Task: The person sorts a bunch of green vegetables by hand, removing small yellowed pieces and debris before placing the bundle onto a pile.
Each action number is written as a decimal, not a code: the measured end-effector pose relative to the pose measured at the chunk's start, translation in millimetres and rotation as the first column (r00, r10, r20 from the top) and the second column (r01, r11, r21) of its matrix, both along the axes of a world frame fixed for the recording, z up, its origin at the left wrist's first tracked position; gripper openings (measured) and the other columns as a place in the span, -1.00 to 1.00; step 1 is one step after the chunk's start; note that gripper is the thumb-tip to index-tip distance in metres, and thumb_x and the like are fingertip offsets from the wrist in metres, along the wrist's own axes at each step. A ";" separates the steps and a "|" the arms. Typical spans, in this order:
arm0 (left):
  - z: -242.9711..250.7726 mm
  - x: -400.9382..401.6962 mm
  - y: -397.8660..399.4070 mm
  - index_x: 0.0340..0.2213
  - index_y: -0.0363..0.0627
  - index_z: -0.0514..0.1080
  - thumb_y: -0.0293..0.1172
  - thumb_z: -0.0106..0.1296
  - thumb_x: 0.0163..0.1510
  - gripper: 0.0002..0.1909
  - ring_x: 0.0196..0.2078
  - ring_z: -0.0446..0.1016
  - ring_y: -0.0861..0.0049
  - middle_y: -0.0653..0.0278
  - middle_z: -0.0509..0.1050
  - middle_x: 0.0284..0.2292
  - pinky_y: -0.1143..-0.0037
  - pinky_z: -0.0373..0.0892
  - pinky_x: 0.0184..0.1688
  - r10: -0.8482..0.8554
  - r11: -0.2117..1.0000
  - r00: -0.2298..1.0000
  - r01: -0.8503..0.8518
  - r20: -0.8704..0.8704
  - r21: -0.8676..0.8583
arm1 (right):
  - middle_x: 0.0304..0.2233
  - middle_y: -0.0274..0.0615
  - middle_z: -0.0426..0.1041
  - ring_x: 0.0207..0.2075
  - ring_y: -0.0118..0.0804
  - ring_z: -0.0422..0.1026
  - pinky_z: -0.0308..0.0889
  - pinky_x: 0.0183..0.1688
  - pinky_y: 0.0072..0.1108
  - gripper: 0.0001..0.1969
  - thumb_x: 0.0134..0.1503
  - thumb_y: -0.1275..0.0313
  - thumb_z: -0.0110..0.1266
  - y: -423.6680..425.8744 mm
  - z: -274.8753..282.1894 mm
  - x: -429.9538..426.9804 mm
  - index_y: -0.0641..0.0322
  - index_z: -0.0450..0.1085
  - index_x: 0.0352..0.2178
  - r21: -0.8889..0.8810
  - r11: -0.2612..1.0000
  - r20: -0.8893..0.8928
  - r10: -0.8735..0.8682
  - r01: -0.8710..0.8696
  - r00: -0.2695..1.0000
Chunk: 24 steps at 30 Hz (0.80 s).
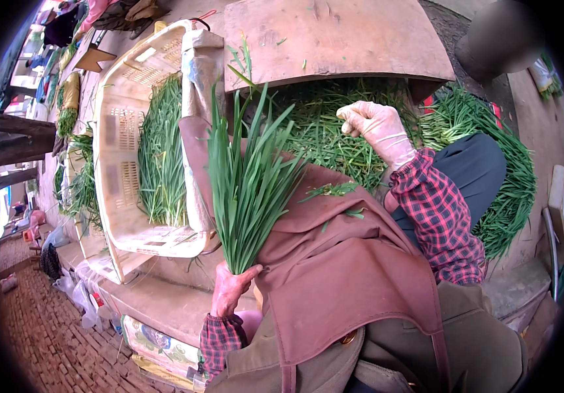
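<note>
My left hand (232,287), bare, grips a bunch of garlic chives (250,196) by its lower end. The long green leaves fan out upward from the fist, beside the brown apron (345,275) over my lap. My right hand (375,127) wears a pale thin glove with a band at the wrist. Its fingers are curled together, and nothing shows between them. It hovers over a heap of loose chive leaves and trimmings (326,127). A few green scraps (332,190) lie on the apron.
A cream plastic crate (119,206) on the left holds chives laid lengthwise (164,157). At the far side stands a wooden board (331,39) with scraps on it. More chives (508,182) are piled right of my knee. Another person (500,42) is at upper right, partly blurred.
</note>
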<state>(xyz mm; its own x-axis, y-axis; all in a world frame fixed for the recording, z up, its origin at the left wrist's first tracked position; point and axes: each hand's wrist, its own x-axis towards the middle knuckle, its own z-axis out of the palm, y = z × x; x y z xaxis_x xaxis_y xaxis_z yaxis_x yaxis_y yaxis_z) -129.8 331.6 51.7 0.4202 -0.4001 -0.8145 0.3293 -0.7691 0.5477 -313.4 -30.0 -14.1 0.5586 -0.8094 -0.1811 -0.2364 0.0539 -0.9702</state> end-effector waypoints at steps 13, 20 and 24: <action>-3.4 6.4 -3.5 -0.62 -0.06 0.31 -0.53 0.25 -0.03 -0.71 -0.71 0.06 0.83 0.57 0.22 -0.71 0.59 -0.06 -0.66 -0.068 0.998 0.998 0.068 -0.016 0.016 | -0.50 -0.33 0.52 -0.48 -0.61 0.41 0.34 -0.39 -0.71 -0.82 0.21 0.43 0.14 12.0 28.2 11.2 0.38 0.53 -0.28 0.005 0.999 0.093 0.035 -0.036 0.995; -4.4 7.2 -0.8 -0.59 -0.08 0.34 -0.49 0.29 -0.05 -0.73 -0.68 0.12 0.83 0.56 0.26 -0.69 0.62 0.01 -0.65 -0.064 0.998 0.998 0.065 0.003 -0.004 | -0.50 -0.30 0.55 -0.56 -0.59 0.44 0.38 -0.49 -0.70 -0.82 0.16 0.53 0.16 38.9 100.8 57.2 0.35 0.54 -0.20 -0.195 0.971 0.324 0.199 -0.140 0.925; -7.1 7.7 1.2 -0.58 -0.09 0.35 -0.49 0.28 -0.05 -0.75 -0.69 0.12 0.82 0.55 0.27 -0.69 0.63 0.01 -0.65 -0.081 0.997 0.997 0.081 0.020 -0.020 | -0.55 -0.13 0.55 -0.65 -0.49 0.46 0.40 -0.51 -0.58 -0.71 0.17 0.42 0.12 40.7 95.4 97.3 0.28 0.49 -0.08 -0.237 0.905 0.181 0.399 -0.354 0.899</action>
